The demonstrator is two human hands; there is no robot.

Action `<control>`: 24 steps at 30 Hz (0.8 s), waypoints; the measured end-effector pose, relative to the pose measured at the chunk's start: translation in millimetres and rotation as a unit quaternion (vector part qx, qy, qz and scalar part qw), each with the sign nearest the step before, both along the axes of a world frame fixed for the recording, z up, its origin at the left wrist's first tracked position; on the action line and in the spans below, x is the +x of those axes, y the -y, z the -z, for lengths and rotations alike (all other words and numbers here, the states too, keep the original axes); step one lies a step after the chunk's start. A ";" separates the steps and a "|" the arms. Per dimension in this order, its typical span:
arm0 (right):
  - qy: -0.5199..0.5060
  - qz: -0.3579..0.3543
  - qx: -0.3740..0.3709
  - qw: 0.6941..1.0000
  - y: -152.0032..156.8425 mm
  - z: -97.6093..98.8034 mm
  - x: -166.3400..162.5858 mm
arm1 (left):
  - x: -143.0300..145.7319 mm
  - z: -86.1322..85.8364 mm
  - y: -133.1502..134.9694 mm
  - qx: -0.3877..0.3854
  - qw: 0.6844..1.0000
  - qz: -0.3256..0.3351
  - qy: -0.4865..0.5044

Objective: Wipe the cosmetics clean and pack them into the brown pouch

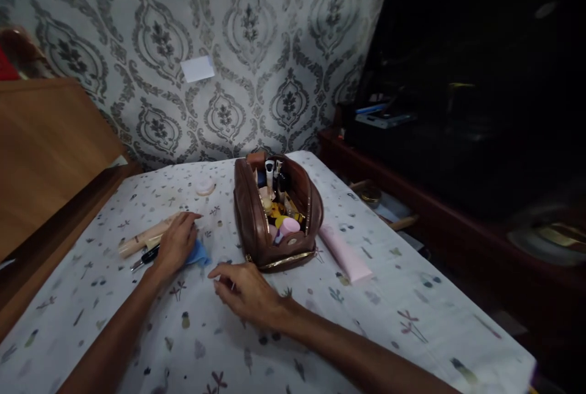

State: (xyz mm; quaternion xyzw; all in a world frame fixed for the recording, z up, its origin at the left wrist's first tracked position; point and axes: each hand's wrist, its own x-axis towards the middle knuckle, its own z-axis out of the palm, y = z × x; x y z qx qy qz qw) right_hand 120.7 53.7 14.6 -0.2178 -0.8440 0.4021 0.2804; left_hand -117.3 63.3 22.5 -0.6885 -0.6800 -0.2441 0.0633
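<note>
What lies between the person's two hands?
The head view shows a bright blue item beside the left hand, then white patterned tablecloth up to the right hand.

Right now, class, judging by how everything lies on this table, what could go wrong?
The brown bag gapes open, crowded with small containers such as one with a pink lid; a knock from the right hand, close in front, might spill some. The pink tube lies between the bag and the table's right edge, so a nudge could send it that way. The beige tube, beside the left hand, might roll if brushed.
</note>
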 end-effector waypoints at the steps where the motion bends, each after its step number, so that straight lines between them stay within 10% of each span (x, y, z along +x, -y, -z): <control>1: -0.002 0.004 0.002 1.000 0.2 4.0 0.4 | -0.7 -0.7 -3.9 -0.006 1.000 -0.004 -0.011; 24: 0.064 -0.050 0.053 0.995 -1.2 21.7 8.5 | -45.2 -12.5 -172.9 -0.227 0.961 -0.143 -0.061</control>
